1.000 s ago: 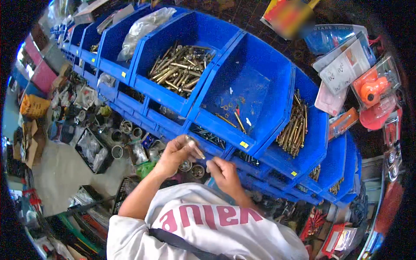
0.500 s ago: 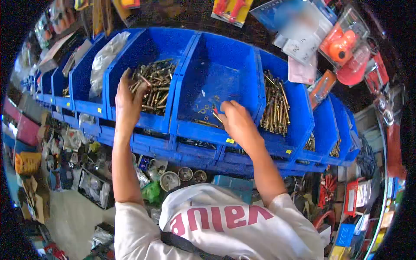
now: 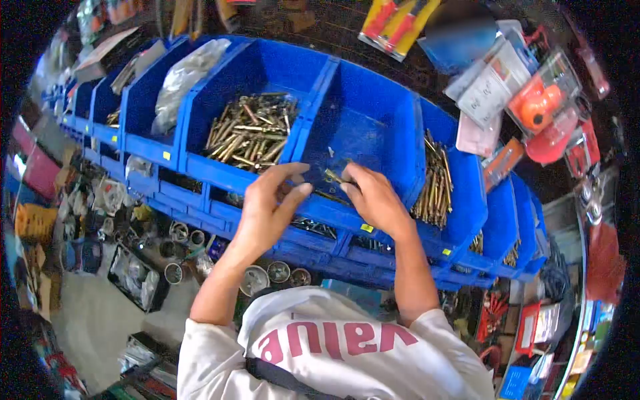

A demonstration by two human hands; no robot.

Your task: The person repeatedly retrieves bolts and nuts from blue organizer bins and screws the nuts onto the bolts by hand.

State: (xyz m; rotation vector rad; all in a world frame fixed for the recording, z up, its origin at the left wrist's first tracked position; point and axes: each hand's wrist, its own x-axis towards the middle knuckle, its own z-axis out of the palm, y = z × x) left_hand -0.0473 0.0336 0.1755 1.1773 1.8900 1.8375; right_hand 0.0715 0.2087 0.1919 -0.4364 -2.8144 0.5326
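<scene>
My left hand (image 3: 270, 207) is over the front rim of the blue bins, thumb and fingers apart and nothing visible between them. To its upper left, a blue bin (image 3: 189, 143) holds a heap of brass-coloured bolts (image 3: 250, 130). My right hand (image 3: 377, 200) is over the front of the neighbouring bin (image 3: 363, 137), its thumb and forefinger pinching a small brass-coloured fastener (image 3: 331, 176). The fastener's exact shape is blurred. A few small loose pieces lie low in that bin, partly hidden by my hands.
Another bin on the right holds upright long bolts (image 3: 433, 183). A plastic bag (image 3: 190, 80) fills a bin on the left. Packaged goods (image 3: 537, 107) hang at the upper right. More blue bins (image 3: 320, 257) sit below, with round tubs (image 3: 255, 280) on the floor.
My left hand has left the heaped bolts and moved right and down, close to my right hand. My right hand stays at the neighbouring bin. The view has shifted slightly.
</scene>
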